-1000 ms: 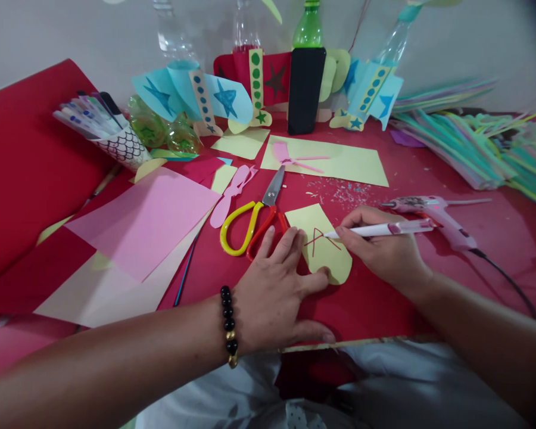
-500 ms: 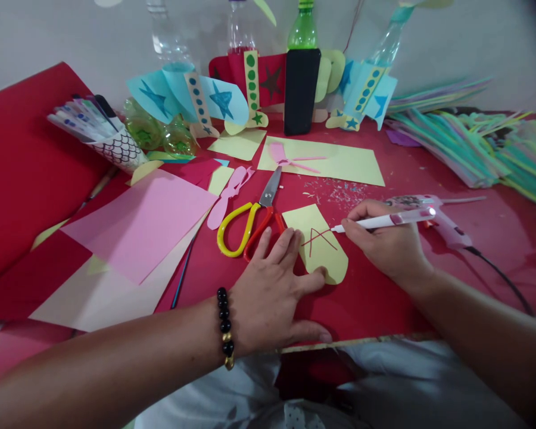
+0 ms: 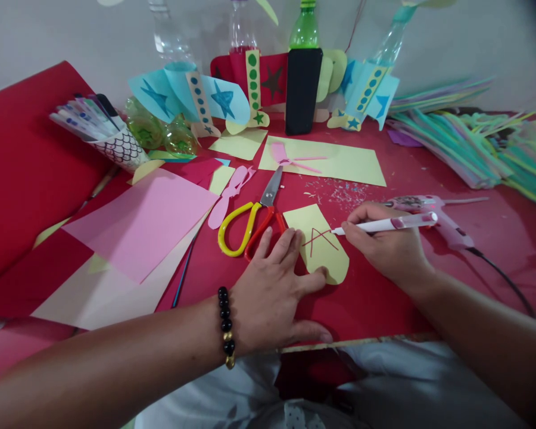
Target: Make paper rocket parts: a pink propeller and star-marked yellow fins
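A pale yellow paper piece point(image 3: 328, 262) with one rounded end lies on the red table in front of me. Red lines on it cross like part of a star. My left hand point(image 3: 279, 280) lies with fingers spread, its fingertips pressing the paper's left side and close to the scissors' handle. In a pinch, my right hand point(image 3: 386, 244) holds a white marker pen point(image 3: 390, 223), its tip at the paper's upper right edge, where a red line ends. Scissors point(image 3: 268, 205) with yellow and red handles lie just left of the paper.
A pink glue gun point(image 3: 446, 223) with a cord lies beyond my right hand. Bottle rockets point(image 3: 223, 101) and a black phone point(image 3: 302, 89) stand along the wall. Left are a pink sheet point(image 3: 143, 223) and a pen holder point(image 3: 120, 149); pipe cleaners point(image 3: 455, 149) lie right.
Both hands, the marker and the paper look nearly the same. The whole view has shifted very slightly, and no new line is plain to see.
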### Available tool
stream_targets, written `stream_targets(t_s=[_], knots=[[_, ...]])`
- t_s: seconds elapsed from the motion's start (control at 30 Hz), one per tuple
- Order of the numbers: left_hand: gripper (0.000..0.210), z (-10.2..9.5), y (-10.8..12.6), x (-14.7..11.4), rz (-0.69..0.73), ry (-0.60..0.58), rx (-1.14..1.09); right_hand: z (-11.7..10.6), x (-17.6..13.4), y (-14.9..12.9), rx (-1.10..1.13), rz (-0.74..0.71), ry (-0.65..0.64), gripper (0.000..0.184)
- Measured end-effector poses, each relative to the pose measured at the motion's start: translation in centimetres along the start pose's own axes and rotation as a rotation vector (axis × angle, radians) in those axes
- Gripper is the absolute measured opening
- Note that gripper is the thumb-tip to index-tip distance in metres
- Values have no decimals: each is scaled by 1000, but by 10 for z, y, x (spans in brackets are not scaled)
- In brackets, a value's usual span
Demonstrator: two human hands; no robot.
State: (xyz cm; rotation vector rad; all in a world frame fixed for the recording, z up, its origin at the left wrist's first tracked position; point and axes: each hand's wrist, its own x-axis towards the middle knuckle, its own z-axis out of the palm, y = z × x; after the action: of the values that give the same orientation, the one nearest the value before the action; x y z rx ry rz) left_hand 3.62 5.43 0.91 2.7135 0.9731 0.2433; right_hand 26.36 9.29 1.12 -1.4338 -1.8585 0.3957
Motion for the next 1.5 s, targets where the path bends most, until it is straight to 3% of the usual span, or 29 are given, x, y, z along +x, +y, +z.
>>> stream_targets(t_s=[0.83,1.5], knots=[[79,-1,0,0,13,11,9,3,-13,-24,10,-181,-193,13],[81,0,1,0,4,10,36,4,-11,-20,34,-150,-233,5]])
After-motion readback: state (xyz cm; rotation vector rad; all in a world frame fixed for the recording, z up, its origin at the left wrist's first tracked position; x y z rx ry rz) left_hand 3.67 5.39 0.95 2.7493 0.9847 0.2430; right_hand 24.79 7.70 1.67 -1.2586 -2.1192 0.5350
